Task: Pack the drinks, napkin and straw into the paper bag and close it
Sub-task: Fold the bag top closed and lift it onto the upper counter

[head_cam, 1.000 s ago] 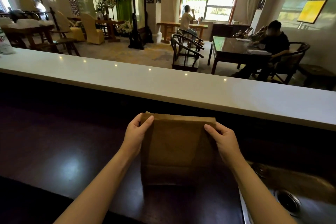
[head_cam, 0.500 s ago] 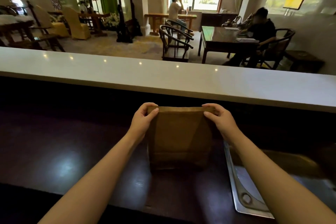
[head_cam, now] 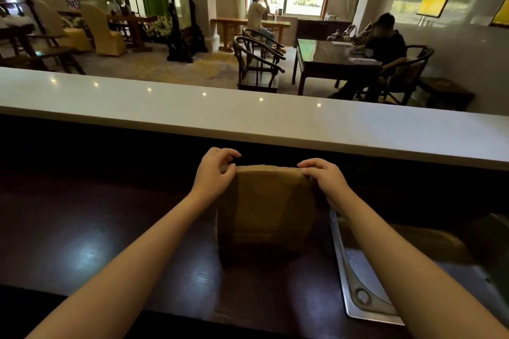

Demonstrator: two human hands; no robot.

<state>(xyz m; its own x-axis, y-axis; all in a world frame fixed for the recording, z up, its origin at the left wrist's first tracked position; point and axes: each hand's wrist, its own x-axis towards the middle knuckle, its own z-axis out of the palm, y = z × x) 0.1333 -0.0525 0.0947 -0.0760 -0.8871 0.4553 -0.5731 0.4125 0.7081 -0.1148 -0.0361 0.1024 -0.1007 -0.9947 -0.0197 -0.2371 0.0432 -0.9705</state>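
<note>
Paper bag (head_cam: 264, 209) upright on the dark counter (head_cam: 110, 228) at 12 o'clock, top folded over, my left hand (head_cam: 213, 170) pinching its 10 o'clock corner, my right hand (head_cam: 323, 179) pinching its 2 o'clock corner, sink (head_cam: 358, 270) at 4 o'clock

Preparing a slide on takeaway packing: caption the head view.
Left hand and right hand grip the top corners of a paper bag upright on a dark counter beside a sink.

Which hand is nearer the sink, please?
The right hand, holding the top of the bag on the side next to the sink; the left hand holds the opposite corner.
</note>
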